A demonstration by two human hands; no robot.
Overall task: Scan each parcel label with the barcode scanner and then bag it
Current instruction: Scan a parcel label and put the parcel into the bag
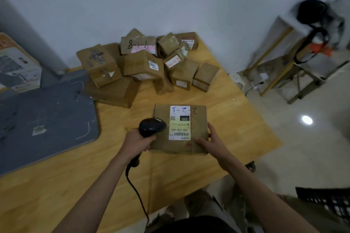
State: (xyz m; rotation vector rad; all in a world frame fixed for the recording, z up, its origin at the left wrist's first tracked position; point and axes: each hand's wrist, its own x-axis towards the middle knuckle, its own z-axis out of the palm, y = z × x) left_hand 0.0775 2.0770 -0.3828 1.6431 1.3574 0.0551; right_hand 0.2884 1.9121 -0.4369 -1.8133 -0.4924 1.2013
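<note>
A flat cardboard parcel (198, 128) lies on the wooden table (236, 119) in front of me, its white and yellow label (179, 123) facing up with the barcode near my side. My left hand (137, 141) grips the handle of a black corded barcode scanner (151, 126), whose head hangs just left of the label, over the parcel's left edge. My right hand (212, 141) holds the parcel's near right corner, thumb on top and fingers along the right edge. A pile of several taped cardboard parcels (144, 64) sits at the back of the table.
A grey mat (47, 115) covers the table's left part, with a printed box (17, 66) behind it. The scanner's cable (136, 191) trails toward me over the table. Right of the table are a tiled floor, a wooden frame (274, 58) and a dark crate (325, 200).
</note>
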